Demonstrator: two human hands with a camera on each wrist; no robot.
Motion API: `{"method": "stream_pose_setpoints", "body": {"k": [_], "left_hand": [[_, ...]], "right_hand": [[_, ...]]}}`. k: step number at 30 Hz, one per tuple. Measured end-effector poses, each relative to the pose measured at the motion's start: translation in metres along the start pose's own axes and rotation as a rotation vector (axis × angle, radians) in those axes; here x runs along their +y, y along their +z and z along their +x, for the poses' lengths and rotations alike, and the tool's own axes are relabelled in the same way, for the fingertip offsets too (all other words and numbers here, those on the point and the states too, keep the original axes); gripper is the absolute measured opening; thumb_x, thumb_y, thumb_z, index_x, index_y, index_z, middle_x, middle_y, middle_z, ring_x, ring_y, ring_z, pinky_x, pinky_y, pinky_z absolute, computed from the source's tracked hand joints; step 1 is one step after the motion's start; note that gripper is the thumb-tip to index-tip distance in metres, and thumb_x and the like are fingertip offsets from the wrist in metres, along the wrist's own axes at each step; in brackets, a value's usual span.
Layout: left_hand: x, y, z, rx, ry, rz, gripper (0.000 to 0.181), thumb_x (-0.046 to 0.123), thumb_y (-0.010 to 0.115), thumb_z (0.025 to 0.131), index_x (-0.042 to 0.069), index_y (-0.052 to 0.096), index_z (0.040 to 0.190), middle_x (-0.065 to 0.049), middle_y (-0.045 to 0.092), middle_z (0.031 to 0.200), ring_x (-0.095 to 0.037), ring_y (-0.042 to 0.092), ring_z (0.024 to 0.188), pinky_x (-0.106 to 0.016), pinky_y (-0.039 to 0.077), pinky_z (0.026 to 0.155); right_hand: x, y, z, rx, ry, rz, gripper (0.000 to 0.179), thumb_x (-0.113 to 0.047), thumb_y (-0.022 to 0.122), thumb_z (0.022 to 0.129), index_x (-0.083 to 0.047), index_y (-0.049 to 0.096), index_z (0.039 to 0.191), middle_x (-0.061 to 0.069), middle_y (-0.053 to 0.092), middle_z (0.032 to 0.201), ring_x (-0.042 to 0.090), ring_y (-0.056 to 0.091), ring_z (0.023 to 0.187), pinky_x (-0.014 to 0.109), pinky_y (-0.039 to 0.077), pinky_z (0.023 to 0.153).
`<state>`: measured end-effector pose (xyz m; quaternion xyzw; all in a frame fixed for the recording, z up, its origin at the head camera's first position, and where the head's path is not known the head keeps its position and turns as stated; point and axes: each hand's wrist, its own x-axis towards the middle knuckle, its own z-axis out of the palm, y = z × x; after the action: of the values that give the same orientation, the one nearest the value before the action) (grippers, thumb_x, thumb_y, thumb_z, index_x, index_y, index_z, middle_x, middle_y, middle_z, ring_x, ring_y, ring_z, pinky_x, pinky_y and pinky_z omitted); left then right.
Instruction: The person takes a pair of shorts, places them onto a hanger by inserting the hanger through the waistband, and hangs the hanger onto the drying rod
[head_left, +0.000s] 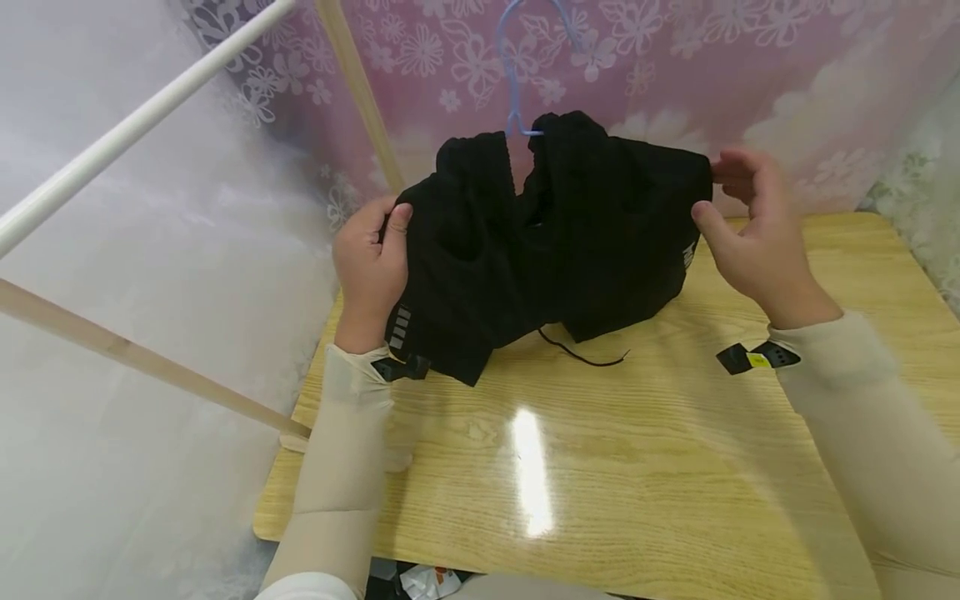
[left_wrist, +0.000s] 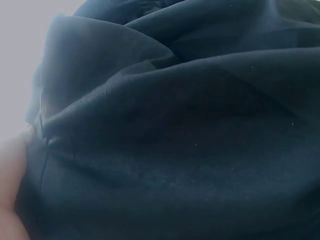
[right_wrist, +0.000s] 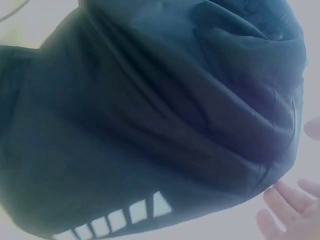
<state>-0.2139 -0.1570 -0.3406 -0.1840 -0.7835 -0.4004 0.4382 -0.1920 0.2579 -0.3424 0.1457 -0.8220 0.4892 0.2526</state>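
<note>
Black shorts (head_left: 600, 225) hang from a light blue hanger (head_left: 512, 75), spread between both hands over the table. Their waistband side is up, a dark drawstring (head_left: 581, 357) dangles below, and pale reflective blocks mark the leg. My left hand (head_left: 372, 267) pinches the left side of the shorts, thumb in front and fingers partly hidden behind the cloth. At the other side, my right hand (head_left: 765, 242) is at the edge with thumb and fingers apart. In the right wrist view, the fingertips (right_wrist: 285, 200) reach the fabric's border and the thumb stands off it.
A wooden table (head_left: 600, 467) lies beneath the shorts. To the left stands a rack with a white rod (head_left: 142, 125) and wooden poles (head_left: 150, 362). A pink floral curtain (head_left: 675, 83) hangs behind. Small items (head_left: 429, 582) show below the table's front edge.
</note>
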Motion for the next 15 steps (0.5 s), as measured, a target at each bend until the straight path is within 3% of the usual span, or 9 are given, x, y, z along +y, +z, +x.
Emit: {"method": "stream_pose_setpoints", "body": {"k": [4,10,15], "left_hand": [[-0.003,-0.009,0.0,0.023,-0.029,0.035,0.019,0.016,0.069,0.1,-0.001,0.077,0.096,-0.015,0.076,0.094,-0.03,0.071,0.088,-0.044,0.054,0.083],[-0.013,-0.022,-0.004,0.088,-0.07,0.082,0.026,0.019,0.068,0.102,-0.004,0.073,0.092,-0.019,0.072,0.086,-0.031,0.064,0.077,-0.039,0.047,0.072],[-0.022,-0.031,-0.008,0.134,-0.115,0.109,0.029,0.021,0.068,0.102,-0.006,0.073,0.092,-0.02,0.073,0.09,-0.034,0.066,0.083,-0.044,0.051,0.079]], "right_hand": [[0.007,0.003,-0.003,-0.005,0.018,0.01,0.052,-0.008,0.059,0.099,-0.005,0.044,0.149,-0.006,0.049,0.138,0.019,0.047,0.131,0.025,0.032,0.115],[0.02,0.005,-0.005,-0.011,0.03,0.006,0.05,-0.009,0.057,0.101,-0.004,0.044,0.148,0.004,0.051,0.14,0.018,0.047,0.131,0.024,0.032,0.114],[0.028,0.007,-0.008,-0.025,0.044,0.034,0.049,-0.009,0.056,0.1,-0.003,0.045,0.147,-0.005,0.051,0.136,0.017,0.048,0.13,0.024,0.033,0.113]]}}
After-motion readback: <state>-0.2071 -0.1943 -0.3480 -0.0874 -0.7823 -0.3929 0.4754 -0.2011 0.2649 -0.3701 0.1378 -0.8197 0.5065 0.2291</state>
